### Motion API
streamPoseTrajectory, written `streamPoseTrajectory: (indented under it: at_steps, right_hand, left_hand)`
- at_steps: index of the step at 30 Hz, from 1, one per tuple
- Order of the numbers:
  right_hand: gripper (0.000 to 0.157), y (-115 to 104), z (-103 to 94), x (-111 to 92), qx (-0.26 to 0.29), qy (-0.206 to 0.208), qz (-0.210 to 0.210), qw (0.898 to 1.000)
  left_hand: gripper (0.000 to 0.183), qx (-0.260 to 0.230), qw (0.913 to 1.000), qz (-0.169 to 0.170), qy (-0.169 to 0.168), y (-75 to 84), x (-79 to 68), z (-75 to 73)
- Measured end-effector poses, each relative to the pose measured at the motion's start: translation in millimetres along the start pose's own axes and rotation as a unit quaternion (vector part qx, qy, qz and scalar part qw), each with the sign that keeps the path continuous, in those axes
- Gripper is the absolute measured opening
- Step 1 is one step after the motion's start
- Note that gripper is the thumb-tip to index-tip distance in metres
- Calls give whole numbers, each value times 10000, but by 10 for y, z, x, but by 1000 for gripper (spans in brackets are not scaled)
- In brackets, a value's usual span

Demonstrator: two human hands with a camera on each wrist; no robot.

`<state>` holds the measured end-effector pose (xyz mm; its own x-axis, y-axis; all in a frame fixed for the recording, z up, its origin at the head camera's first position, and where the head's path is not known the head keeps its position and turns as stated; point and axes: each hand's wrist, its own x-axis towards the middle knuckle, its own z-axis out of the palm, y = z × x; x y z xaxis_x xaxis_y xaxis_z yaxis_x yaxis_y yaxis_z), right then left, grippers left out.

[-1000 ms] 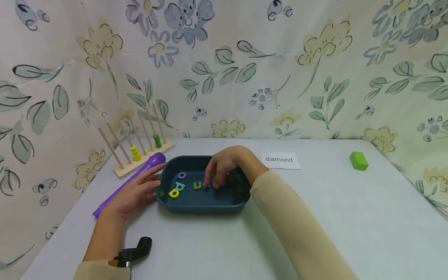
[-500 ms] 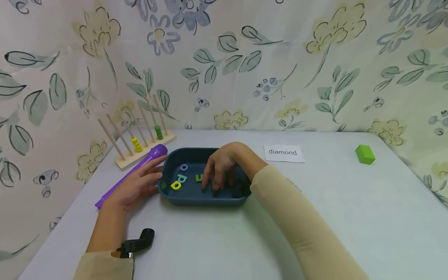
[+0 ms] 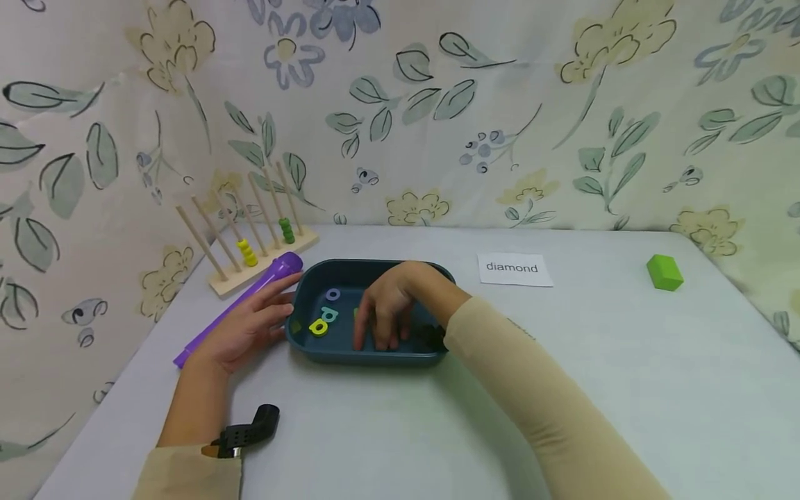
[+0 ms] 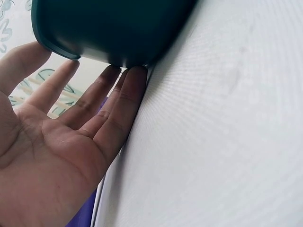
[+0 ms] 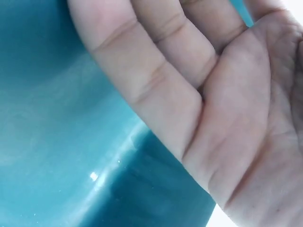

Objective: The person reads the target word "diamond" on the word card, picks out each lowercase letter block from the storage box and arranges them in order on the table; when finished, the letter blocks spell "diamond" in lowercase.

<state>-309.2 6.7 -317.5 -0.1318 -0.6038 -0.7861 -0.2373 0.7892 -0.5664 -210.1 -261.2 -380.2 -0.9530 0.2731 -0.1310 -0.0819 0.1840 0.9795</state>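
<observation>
My right hand (image 3: 396,298) reaches down into a dark teal tray (image 3: 369,359), its fingertips at the tray floor near the front wall. In the right wrist view its fingers (image 5: 147,80) extend past the tray's shiny inside, and no letter shows between them. My left hand (image 3: 250,326) has its spread fingertips against the tray's left end, under the rim in the left wrist view. Inside the tray's left half lie a purple letter o (image 3: 328,295), a teal letter (image 3: 328,315) and a yellow letter (image 3: 314,332). A green letter (image 3: 356,313) is mostly hidden by my right hand.
A purple tube (image 3: 250,292) lies beside my left hand. Behind it stands a wooden peg rack (image 3: 228,285) with yellow and green beads. A card (image 3: 515,278) printed "diamond" lies right of the tray, and a green block (image 3: 664,273) sits farther right.
My right hand has left the letters at the tray's middle, and its fingertips have come toward the front wall, covering the green letter. My left hand stays at the tray's end. The head view has tilted down slightly.
</observation>
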Motion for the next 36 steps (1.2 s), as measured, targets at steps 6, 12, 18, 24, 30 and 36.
streamPoseTrajectory:
  at_steps: [6,12,18,24,30,36]
  right_hand:
    - [32,-16,6,5,-65,-137,243,9996]
    - [29,-16,44,-10,1,-142,511,9986]
    - [27,-21,62,13,85,-198,322,9992]
    - [30,-69,69,88,-112,45,-658,9978]
    - [36,-123,86,117,-189,264,-797,9963]
    - [55,-152,91,140,-266,298,-811,9959]
  left_hand:
    - [61,24,10000,-56,57,-11,15,5]
    - [61,31,10000,-15,21,-11,29,11]
    - [61,-2,10000,-29,11,5,4,14]
    - [60,-69,10000,-13,-69,8,-7,10]
    - [60,-18,10000,13,-82,18,-10,16]
    - [59,77,9999,41,-116,6,-3,-1]
